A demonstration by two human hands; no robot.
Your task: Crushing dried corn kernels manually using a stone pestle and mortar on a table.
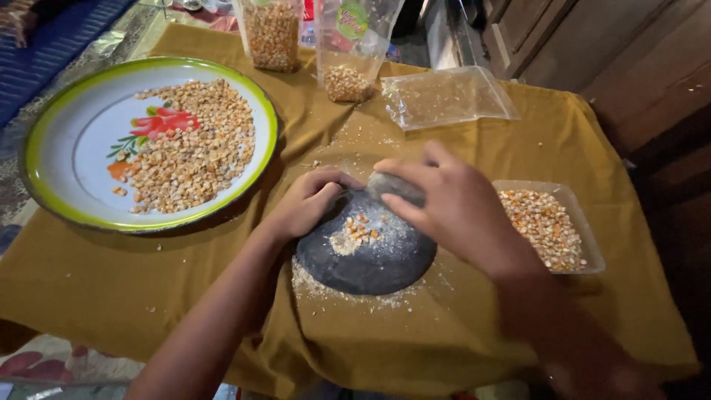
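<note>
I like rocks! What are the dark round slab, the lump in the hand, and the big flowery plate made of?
The slab looks like rough, matte grey stone, dusted with pale meal. The lump under the right hand seems smoother grey stone. The plate is glossy white with a green rim, probably enamelled metal.

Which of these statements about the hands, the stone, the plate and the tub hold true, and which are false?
1. The right hand grips a small stone. True.
2. The left hand rests on the plate. False: it is at the grinding slab's edge.
3. Corn lies on the plate. True.
4. The tub by the right hand is empty. False: it holds corn.
</note>
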